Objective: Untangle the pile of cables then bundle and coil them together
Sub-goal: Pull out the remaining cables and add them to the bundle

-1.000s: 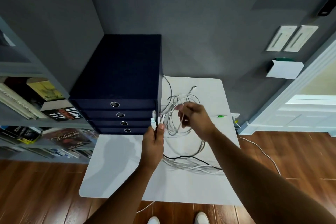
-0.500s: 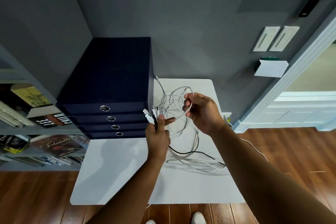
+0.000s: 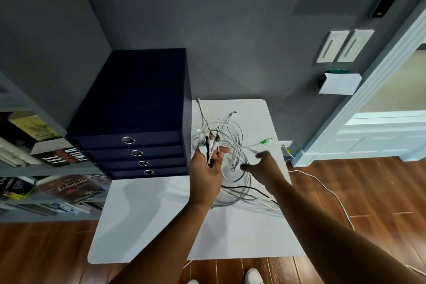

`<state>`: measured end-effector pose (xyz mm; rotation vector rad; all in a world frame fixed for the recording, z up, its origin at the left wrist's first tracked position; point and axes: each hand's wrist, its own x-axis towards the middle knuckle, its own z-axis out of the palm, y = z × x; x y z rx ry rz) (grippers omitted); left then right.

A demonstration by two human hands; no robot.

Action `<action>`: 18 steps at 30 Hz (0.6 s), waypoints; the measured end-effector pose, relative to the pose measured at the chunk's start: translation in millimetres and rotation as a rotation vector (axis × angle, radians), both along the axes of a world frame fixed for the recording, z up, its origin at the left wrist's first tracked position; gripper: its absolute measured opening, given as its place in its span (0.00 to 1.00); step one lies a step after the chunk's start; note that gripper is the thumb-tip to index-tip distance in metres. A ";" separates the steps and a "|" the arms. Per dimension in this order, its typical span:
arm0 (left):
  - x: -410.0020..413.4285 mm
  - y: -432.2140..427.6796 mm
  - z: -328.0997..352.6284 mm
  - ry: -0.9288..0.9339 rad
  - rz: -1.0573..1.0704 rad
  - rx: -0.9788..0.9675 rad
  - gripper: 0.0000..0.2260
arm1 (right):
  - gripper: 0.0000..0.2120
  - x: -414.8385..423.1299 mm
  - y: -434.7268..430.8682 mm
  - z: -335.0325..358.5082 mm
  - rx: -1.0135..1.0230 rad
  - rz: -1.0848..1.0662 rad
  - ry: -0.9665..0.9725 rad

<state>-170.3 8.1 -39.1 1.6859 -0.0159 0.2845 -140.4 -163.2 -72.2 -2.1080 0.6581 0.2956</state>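
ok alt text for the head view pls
Left hand grips several cable ends over a white table, while the right hand hovers, fingers spread, over the tangled cables. A navy drawer unit stands at left.

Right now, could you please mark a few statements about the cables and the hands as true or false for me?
1. The left hand grips several cable ends together. True.
2. The right hand holds the green-tipped plug. False: the plug lies on the table, and the right hand, open and blurred, holds nothing.
3. The dark blue drawer unit stands left of the cable pile. True.
4. Every cable is white. False: a black cable runs across the table near the right forearm.
5. The cables are already coiled neatly. False: they lie in a loose tangle.
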 end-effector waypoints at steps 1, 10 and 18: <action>-0.4 0.5 -1.5 0.003 -0.018 0.013 0.05 | 0.20 4.2 3.6 7.5 -0.071 0.007 -0.130; -10.8 7.2 -16.9 0.092 -0.148 0.217 0.08 | 0.13 44.1 51.3 73.8 0.799 0.164 -0.058; -21.2 22.7 -23.8 0.244 -0.131 0.085 0.06 | 0.11 81.5 66.9 130.5 1.170 0.053 -0.191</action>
